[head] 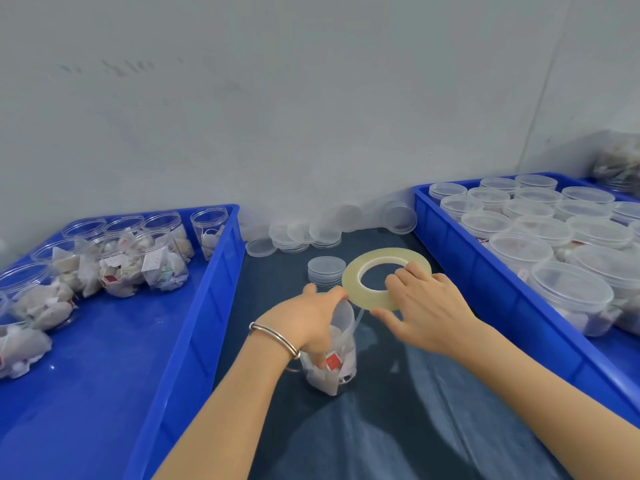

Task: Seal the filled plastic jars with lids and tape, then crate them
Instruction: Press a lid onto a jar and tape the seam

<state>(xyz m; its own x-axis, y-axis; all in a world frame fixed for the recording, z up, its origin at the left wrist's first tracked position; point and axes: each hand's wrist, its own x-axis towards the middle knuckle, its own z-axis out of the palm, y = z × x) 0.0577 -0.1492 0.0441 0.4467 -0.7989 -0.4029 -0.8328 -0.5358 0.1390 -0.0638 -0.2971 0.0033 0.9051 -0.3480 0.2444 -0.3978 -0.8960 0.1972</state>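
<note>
A filled plastic jar (337, 355) is standing slightly tilted on the dark table surface (398, 410) between two blue crates, and the left hand (311, 320) is curling over its lidded top, fingers and thumb gripping the rim from above. A metal bangle (275, 336) is sitting on that wrist. The right hand (426, 306) is holding a wide roll of clear tape (384, 282) just beside the jar's top, its fingers hooking through the roll's hole and its thumb pressing under the near edge, while a thin strip of tape is running down from the roll to the jar's side. Just behind the jar a short stack of lids (326, 270) is sitting on the table, and more loose lids (304, 237) are lying farther back near the wall. The left crate (194, 323) is holding open, uncapped jars stuffed with small white packets (145, 261), and the right crate (485, 271) is holding lidded jars (568, 292) packed closely together
</note>
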